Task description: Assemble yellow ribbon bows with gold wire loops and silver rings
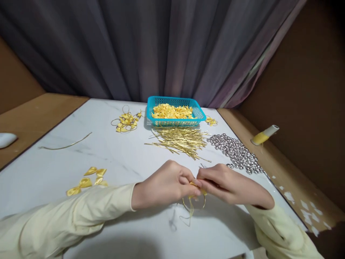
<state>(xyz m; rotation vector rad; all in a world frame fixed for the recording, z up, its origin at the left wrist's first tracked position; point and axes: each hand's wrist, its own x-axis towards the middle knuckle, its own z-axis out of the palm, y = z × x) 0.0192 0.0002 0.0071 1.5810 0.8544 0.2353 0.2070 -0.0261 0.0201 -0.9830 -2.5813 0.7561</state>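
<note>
My left hand [164, 185] and my right hand [229, 185] meet over the white marble table [121, 158], fingertips pinched together on a small yellow ribbon bow with a gold wire loop [194, 201] that hangs below them. Both hands are closed on it. Pale yellow sleeves cover both forearms. Just beyond the hands lies a heap of gold wire ties [182, 140], and to its right a pile of silver beads [235, 153].
A teal basket [199, 113] of yellow ribbon pieces stands at the back. Finished bows with loops [126, 121] lie left of it, one more [210, 121] right. Loose yellow bows [87, 180] and a gold strand [66, 145] lie left. A yellow tube [264, 135] rests on the wooden ledge.
</note>
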